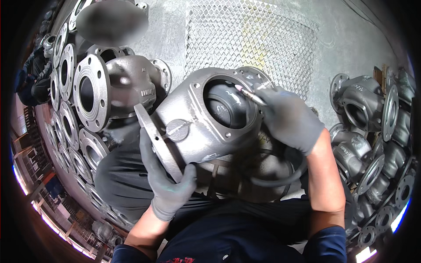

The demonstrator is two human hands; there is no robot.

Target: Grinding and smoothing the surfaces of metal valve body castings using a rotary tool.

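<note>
A large grey cast-metal valve body (199, 142) lies tilted in front of me, its round bolt-holed opening facing up. My left hand (169, 188), in a grey glove, is closed around the rim of its near-left flange (158, 142), thumb on one side and fingers on the other. My gloved right hand (289, 116) is wrapped around a slim grinder (253, 96) with a pinkish pointed tip. That tip hangs over the upper right of the opening; whether it touches metal I cannot tell. A dark hose (280, 179) curves below my right hand.
Another flanged casting (127, 85) stands close on the left, with rows of flanged castings (68, 120) beyond. More castings (362, 103) are piled at the right. Expanded metal mesh (250, 37) lies on the concrete floor (346, 39) ahead. A blurred patch covers the upper left.
</note>
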